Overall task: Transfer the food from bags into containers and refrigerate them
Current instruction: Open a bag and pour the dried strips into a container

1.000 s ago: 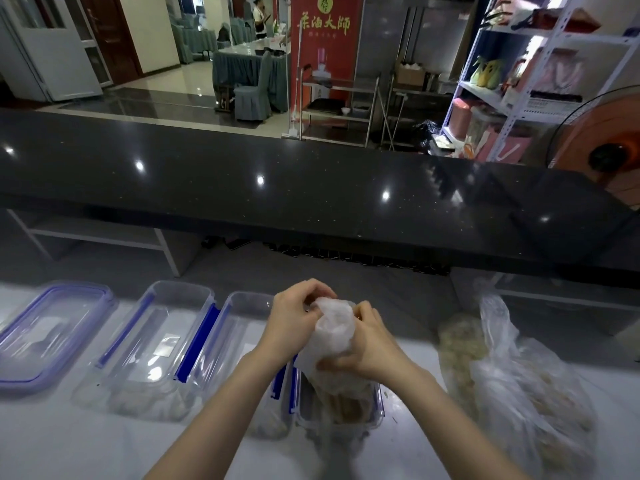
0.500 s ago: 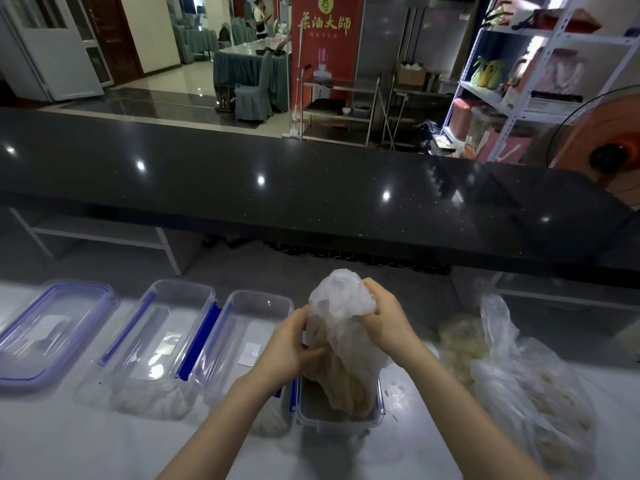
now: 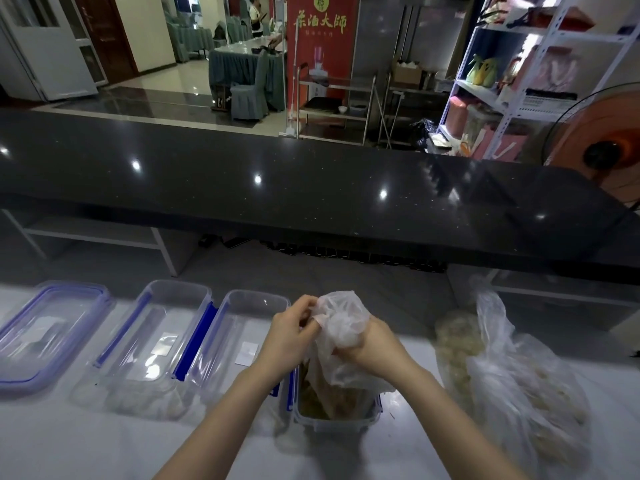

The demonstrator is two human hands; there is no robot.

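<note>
A thin clear plastic bag [image 3: 341, 329] hangs over a clear container [image 3: 334, 419] with blue clips near the counter's front middle. Brownish food shows in the bag's lower part and in the container. My left hand [image 3: 289, 336] pinches the bag's top at its left side. My right hand [image 3: 375, 344] grips the bunched bag from the right, just below the top. To the right lies a larger clear bag of pale food [image 3: 509, 386] on the white counter.
Two open clear containers [image 3: 162, 337] [image 3: 242, 327] and a blue-rimmed lid [image 3: 45, 336] lie in a row to the left on the white counter [image 3: 86, 445]. A black raised ledge [image 3: 311, 195] runs across behind. An orange fan [image 3: 602, 140] stands far right.
My left hand rose from the bag's lower side to its top. The bag's top came down a little, and my right hand shifted lower on it.
</note>
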